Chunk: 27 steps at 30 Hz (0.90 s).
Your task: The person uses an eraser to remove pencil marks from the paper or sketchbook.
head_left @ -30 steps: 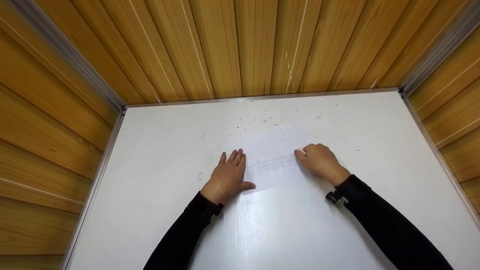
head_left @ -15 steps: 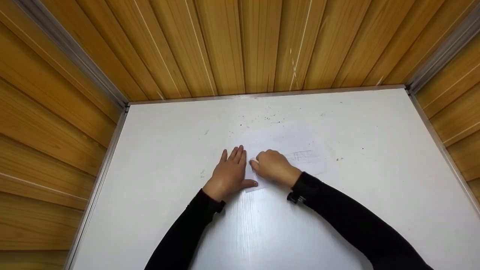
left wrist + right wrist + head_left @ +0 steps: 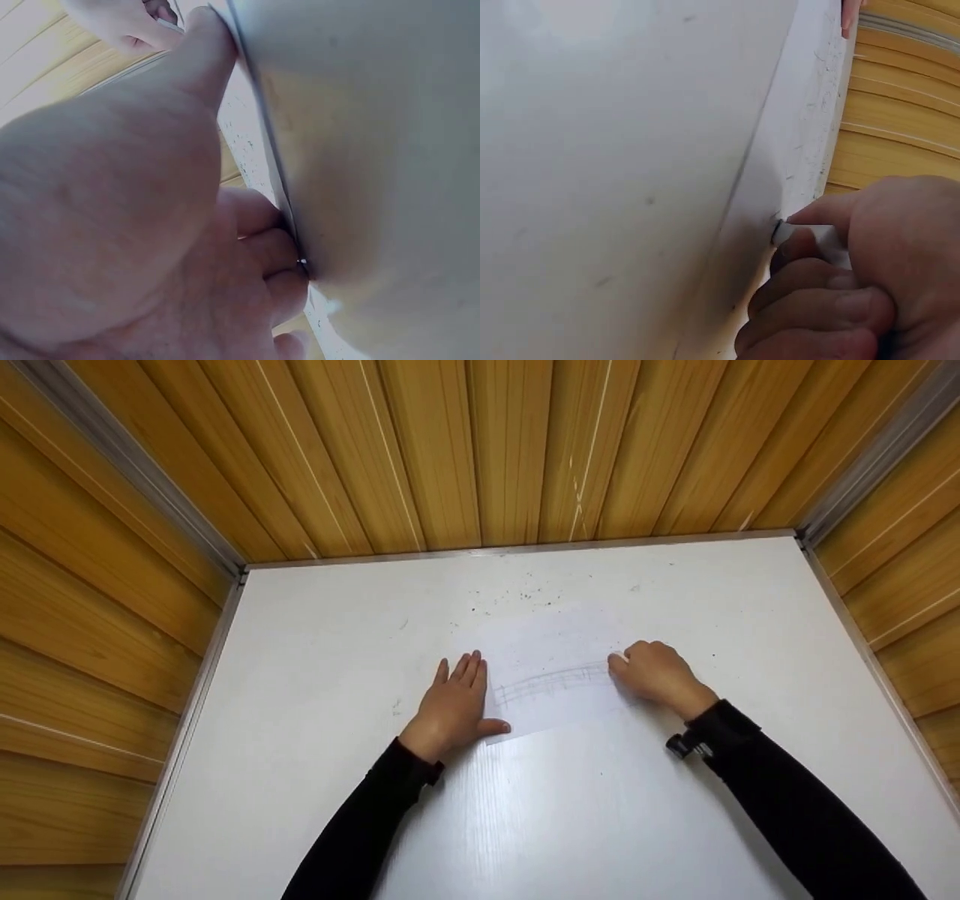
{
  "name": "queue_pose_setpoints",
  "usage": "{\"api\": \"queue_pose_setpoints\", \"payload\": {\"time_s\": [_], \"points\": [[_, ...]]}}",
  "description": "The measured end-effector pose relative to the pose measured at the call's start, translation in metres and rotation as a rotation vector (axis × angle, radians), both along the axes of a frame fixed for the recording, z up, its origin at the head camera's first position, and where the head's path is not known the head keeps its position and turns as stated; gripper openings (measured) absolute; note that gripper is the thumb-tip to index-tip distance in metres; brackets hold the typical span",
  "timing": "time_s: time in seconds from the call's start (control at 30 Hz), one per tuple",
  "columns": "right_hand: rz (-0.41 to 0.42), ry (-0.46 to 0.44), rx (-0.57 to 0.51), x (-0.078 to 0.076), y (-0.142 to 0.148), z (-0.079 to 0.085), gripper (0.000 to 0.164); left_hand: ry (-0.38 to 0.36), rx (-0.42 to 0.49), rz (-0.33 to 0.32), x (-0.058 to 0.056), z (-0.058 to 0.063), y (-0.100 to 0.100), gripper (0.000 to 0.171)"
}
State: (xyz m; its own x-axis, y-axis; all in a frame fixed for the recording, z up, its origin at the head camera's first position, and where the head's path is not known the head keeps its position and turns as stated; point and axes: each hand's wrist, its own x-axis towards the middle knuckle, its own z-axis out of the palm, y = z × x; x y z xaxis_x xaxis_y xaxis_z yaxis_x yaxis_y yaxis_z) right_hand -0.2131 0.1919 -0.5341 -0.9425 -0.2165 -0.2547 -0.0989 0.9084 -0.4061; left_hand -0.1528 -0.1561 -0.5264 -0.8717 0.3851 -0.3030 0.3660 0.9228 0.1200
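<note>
A sheet of white paper [image 3: 551, 634] lies on the white table, with a band of faint pencil lines [image 3: 551, 682] across its middle. My left hand [image 3: 451, 709] rests flat on the sheet's left edge, fingers straight and thumb spread over the lower left corner. At the right end of the pencil band, my right hand [image 3: 660, 679] pinches a small white eraser [image 3: 829, 241] between thumb and fingers. The eraser's tip looks dark and touches or nearly touches the paper in the right wrist view; most of it is hidden by the fingers.
Dark crumbs [image 3: 536, 594] and smudges are scattered over the white table [image 3: 337, 660], mostly beyond the paper. Wood-patterned panels [image 3: 510, 450] with grey metal framing enclose the table at the back and both sides.
My right hand swept left along the pencil band to near the left hand, then back to the right end. The left hand stays on the paper's left edge.
</note>
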Motion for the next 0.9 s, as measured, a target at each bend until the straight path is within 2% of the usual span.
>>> {"api": "queue_pose_setpoints", "payload": {"time_s": [0.17,0.33,0.53,0.63,0.7,0.77,0.9], "points": [[-0.016,-0.019,-0.053,0.011,-0.023,0.001,0.053,-0.036,0.055,-0.020,-0.003,0.002,-0.005,0.117],[0.050,-0.078,-0.085,0.018,-0.075,0.008,0.051,-0.064,0.147,-0.004,-0.009,0.005,-0.012,0.110],[0.183,-0.056,-0.038,0.023,-0.155,0.006,0.049,-0.038,0.114,-0.020,-0.009,-0.002,-0.017,0.117],[0.215,-0.036,-0.037,0.023,-0.177,0.001,0.047,-0.026,0.080,-0.016,-0.006,-0.003,-0.014,0.119],[0.206,-0.029,-0.035,0.021,-0.174,-0.002,0.047,-0.022,0.059,-0.009,-0.006,-0.002,-0.012,0.120],[0.179,-0.029,-0.040,0.016,-0.155,-0.004,0.050,-0.016,0.038,-0.007,-0.006,-0.001,-0.010,0.120],[0.074,-0.053,-0.047,0.006,-0.085,-0.005,0.057,-0.019,0.008,0.000,-0.007,0.001,-0.009,0.121]]}}
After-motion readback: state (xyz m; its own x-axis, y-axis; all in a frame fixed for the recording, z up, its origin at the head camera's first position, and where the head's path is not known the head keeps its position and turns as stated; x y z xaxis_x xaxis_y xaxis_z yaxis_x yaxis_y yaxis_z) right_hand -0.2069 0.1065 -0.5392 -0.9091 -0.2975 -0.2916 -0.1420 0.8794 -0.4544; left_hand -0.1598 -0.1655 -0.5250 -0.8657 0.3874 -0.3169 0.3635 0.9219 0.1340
